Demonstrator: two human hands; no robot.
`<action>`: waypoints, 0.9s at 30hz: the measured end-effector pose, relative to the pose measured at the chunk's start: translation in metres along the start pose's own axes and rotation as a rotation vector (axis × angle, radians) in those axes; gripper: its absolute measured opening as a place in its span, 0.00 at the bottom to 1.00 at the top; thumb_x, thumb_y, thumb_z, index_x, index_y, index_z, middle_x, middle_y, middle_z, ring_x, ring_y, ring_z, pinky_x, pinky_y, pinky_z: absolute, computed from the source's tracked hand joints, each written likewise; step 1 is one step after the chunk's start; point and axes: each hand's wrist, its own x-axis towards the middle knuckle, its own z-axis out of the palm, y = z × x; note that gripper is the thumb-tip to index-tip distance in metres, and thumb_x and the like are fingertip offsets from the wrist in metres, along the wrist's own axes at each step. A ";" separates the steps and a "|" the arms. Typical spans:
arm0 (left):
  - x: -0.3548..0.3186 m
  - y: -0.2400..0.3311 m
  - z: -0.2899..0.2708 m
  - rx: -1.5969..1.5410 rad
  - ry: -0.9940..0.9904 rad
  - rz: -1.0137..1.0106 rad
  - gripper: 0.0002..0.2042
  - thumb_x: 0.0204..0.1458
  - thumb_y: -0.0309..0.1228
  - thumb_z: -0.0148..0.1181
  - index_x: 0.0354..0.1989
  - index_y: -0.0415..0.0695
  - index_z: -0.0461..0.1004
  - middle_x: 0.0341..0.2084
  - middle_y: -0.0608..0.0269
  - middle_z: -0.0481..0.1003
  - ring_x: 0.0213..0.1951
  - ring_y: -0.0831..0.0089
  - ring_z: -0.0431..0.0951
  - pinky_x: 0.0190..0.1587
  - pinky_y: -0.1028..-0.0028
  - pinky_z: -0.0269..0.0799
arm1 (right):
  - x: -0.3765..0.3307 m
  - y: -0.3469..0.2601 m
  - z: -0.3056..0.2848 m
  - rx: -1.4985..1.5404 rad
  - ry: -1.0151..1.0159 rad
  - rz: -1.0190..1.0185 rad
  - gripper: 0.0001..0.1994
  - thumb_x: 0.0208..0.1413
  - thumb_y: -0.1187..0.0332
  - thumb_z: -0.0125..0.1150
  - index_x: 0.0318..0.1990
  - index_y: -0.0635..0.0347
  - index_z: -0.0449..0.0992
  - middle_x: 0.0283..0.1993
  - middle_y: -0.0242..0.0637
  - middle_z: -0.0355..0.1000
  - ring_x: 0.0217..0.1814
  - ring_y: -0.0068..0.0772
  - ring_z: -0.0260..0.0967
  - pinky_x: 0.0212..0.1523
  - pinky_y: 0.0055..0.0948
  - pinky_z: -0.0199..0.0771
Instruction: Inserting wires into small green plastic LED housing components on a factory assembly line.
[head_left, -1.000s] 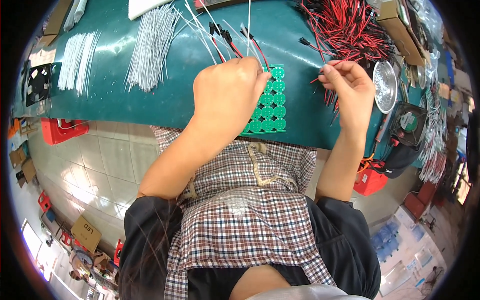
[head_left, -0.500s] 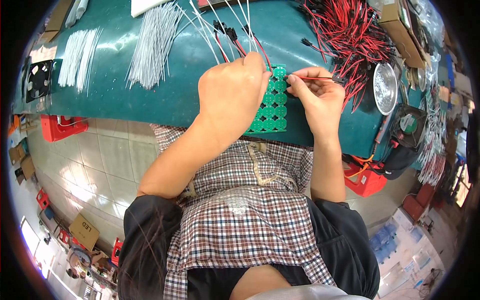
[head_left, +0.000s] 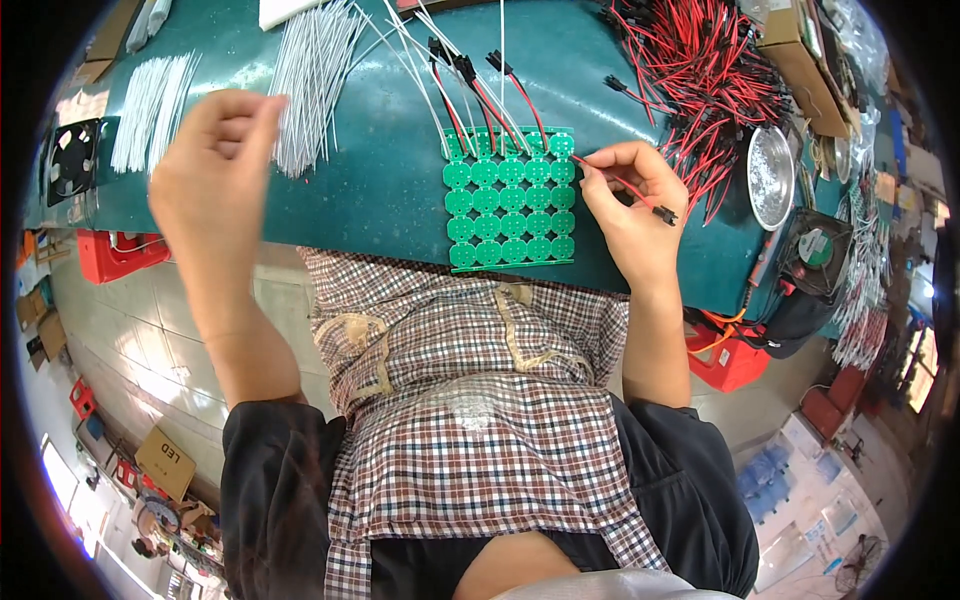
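Observation:
On the table lies a green circuit board panel [head_left: 484, 228] of small rounded boards in rows. Red-black leads with black connectors [head_left: 464, 68] and white wires [head_left: 503, 60] rise from its far row. My right hand [head_left: 640, 200], at the panel's right edge, pinches a red-and-black connector lead [head_left: 630, 188]; its black plug hangs over the palm. My left hand [head_left: 212, 160] is raised at the left, slightly blurred, fingers curled and thumb against index. The fingertips overlap the edge of a white wire bundle [head_left: 312, 90]; whether anything is between them I cannot make out.
A second white wire bundle [head_left: 150, 115] lies further left, near a black fan [head_left: 74, 160]. At the right are a heap of red-black leads [head_left: 690, 70], a metal dish [head_left: 770, 180], a soldering iron [head_left: 766, 262], another fan [head_left: 815, 250] and a cardboard box [head_left: 805, 70].
My left hand has moved left from the panel to the white wire bundle, uncovering the panel's left part. The right hand stays by the panel; its lead's plug now hangs lower across the palm.

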 end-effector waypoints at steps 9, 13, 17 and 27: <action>0.068 -0.157 -0.061 0.759 0.094 -0.079 0.17 0.57 0.47 0.60 0.41 0.47 0.81 0.33 0.61 0.82 0.37 0.61 0.82 0.41 0.66 0.74 | 0.001 0.001 0.000 0.091 0.026 0.077 0.04 0.53 0.79 0.66 0.36 0.68 0.77 0.35 0.35 0.78 0.33 0.20 0.75 0.37 0.20 0.76; 0.088 -0.221 -0.072 0.689 -0.110 -0.198 0.17 0.57 0.47 0.60 0.43 0.46 0.79 0.35 0.56 0.82 0.40 0.57 0.82 0.44 0.63 0.74 | 0.003 0.000 0.001 0.114 0.027 0.164 0.04 0.55 0.79 0.65 0.36 0.68 0.76 0.35 0.37 0.77 0.34 0.23 0.77 0.39 0.21 0.77; 0.093 -0.232 -0.071 0.661 -0.125 -0.208 0.17 0.58 0.47 0.58 0.42 0.45 0.79 0.35 0.55 0.82 0.40 0.54 0.81 0.44 0.61 0.74 | 0.004 0.000 0.003 0.083 0.025 0.159 0.04 0.54 0.79 0.65 0.36 0.68 0.76 0.35 0.36 0.77 0.34 0.22 0.76 0.38 0.21 0.77; 0.074 -0.175 -0.059 0.753 0.052 -0.080 0.16 0.57 0.43 0.57 0.43 0.43 0.79 0.33 0.53 0.81 0.36 0.56 0.81 0.43 0.64 0.74 | 0.004 -0.002 0.003 0.060 0.045 0.168 0.04 0.55 0.79 0.65 0.35 0.68 0.76 0.34 0.35 0.77 0.33 0.21 0.76 0.38 0.20 0.77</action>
